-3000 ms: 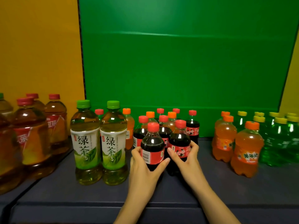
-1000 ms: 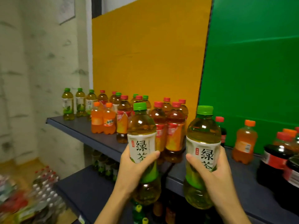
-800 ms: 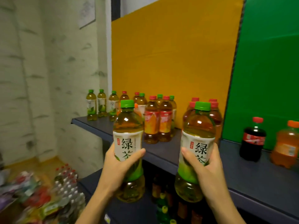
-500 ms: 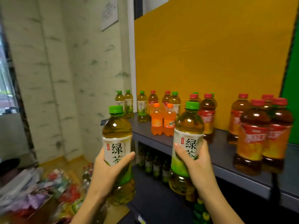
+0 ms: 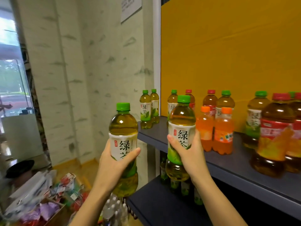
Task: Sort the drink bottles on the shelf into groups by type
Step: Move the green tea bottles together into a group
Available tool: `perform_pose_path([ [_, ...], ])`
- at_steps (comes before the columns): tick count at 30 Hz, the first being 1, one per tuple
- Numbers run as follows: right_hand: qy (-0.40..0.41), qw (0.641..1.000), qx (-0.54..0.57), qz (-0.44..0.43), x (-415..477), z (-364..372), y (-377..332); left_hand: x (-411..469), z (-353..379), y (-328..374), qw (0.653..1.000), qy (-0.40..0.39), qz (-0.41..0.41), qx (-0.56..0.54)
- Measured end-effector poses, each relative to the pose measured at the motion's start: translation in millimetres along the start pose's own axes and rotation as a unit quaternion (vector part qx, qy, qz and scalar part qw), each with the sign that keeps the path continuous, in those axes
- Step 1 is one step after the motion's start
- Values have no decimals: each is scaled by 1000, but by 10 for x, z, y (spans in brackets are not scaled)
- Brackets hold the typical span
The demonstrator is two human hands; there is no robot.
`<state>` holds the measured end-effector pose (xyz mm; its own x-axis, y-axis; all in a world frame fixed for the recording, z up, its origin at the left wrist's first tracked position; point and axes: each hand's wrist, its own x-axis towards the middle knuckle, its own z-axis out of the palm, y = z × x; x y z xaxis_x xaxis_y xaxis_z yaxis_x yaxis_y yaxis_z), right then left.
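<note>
Our left hand [image 5: 114, 162] covers the lower label of its green tea bottle [image 5: 123, 128]; our right hand [image 5: 189, 154] does likewise on the other one [image 5: 181, 121]. Red-capped tea bottles [image 5: 276, 137] blur at the right edge, and lower-shelf bottles [image 5: 175, 183] sit in shadow, unreadable

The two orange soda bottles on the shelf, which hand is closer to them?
Right. The right hand holds its bottle just beside the orange soda bottles; the left hand is farther off, past the shelf's end.

Single head-worn wide-angle view, facing forward and slightly down from close range. It looks obliquely along the shelf [image 5: 228, 170] toward its left end and the wall [image 5: 97, 62] beyond.
</note>
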<state>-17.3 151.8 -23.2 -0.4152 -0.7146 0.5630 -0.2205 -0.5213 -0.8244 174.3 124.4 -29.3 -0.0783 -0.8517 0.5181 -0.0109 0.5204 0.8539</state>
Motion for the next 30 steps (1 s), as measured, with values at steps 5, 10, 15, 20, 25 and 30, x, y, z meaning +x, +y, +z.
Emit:
perform_pose_path([
  [5, 14, 999, -26, -24, 702, 445, 349, 873, 60, -296, 999, -37, 8, 8],
  [10, 39, 998, -43, -22, 1193, 674, 697, 1551, 198, -621, 997, -73, 32, 4],
  [15, 79, 994, -76, -10, 1493, 690, 1010, 2068, 506, -976, 994, -103, 26, -19],
  [20, 126, 986, -112, -5, 1714, 701, 1230, 2475, 790, -1300, 989, -147, 7, -27],
  [25, 150, 977, -153, 6, 1880, 749, 1368, 2802, 1022, -1479, 983, -175, 23, -45],
  [30, 171, 967, -186, 20, 2020, 848, 1465, 3018, 1237, -1623, 984, -168, 52, -40],
])
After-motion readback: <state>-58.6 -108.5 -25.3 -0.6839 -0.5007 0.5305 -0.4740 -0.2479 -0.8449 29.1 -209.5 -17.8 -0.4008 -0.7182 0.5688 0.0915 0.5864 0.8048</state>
